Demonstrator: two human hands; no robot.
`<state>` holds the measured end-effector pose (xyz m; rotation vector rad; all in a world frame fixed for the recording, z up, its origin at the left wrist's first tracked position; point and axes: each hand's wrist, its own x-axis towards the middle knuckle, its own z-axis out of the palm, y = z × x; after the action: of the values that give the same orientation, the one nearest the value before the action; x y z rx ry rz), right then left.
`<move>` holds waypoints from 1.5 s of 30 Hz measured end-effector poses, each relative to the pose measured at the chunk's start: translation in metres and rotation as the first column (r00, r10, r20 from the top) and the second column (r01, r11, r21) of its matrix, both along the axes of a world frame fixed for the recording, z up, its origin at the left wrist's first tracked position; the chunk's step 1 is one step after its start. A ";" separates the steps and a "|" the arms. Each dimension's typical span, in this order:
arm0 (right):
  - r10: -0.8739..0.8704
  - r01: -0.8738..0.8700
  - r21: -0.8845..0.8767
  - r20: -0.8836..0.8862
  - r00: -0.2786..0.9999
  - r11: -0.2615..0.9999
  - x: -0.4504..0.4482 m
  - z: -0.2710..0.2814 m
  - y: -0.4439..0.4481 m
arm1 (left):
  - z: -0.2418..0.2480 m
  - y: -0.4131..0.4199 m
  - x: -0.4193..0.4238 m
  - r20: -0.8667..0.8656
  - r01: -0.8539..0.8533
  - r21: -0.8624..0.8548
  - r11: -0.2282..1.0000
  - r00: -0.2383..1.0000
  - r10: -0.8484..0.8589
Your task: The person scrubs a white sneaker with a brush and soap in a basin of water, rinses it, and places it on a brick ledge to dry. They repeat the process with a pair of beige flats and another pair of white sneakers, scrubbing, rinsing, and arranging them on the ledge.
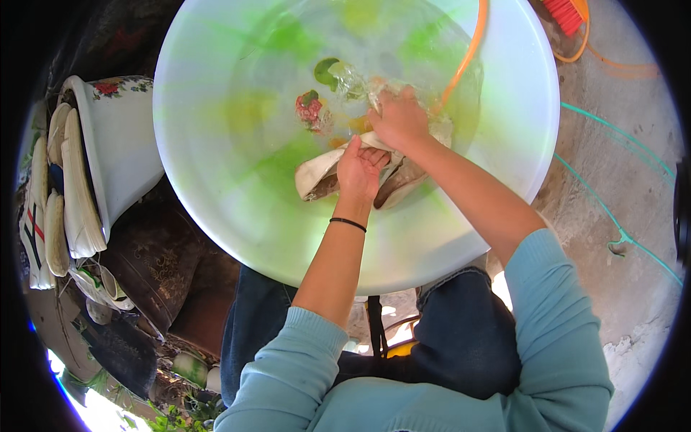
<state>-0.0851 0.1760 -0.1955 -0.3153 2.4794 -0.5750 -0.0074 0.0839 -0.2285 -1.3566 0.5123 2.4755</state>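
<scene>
A large round white plastic basin (216,205) with green, yellow and red patterning holds water. In it lies a pale, wet item that looks like a shoe or folded fabric (314,174), with brown inner surfaces. My left hand (360,170) grips its upper edge, thumb on top and fingers curled. At the upper right of the item, my right hand (400,119) is in splashing water, its fingertips blurred by the splash. An orange hose (468,56) runs over the far side of the basin down to the water beside my right hand. Whether my right hand holds anything is hidden.
At the left, several pale shoes (81,189) lean against a white flower-patterned container (121,140). A red-bristled brush (567,16) lies at the upper right. A thin green cord (599,197) crosses the concrete floor (610,151). Green plants (183,416) are at lower left.
</scene>
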 end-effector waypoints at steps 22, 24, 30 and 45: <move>0.427 -0.585 -0.217 -0.497 0.756 0.782 0.003 -0.056 0.030 | -0.024 -0.047 -0.027 0.236 -0.027 -0.276 0.961 0.967 0.095; 0.491 -0.601 -0.029 -0.545 0.680 0.799 -0.011 -0.058 0.056 | -0.022 -0.060 -0.027 0.341 -0.071 -0.304 0.950 0.923 0.178; -0.292 0.401 -0.359 0.321 0.901 0.843 -0.029 -0.032 0.009 | -0.018 -0.063 -0.028 0.184 -0.051 -0.202 0.978 0.979 0.089; -0.175 0.177 0.084 -0.032 0.984 0.981 -0.024 -0.051 0.029 | -0.045 -0.061 0.028 0.378 0.538 -0.706 0.461 0.836 -0.397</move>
<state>-0.1094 0.2049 -0.2466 -0.0699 2.5642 -0.5346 0.0201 0.0229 -0.2731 -1.3683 1.8439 1.6438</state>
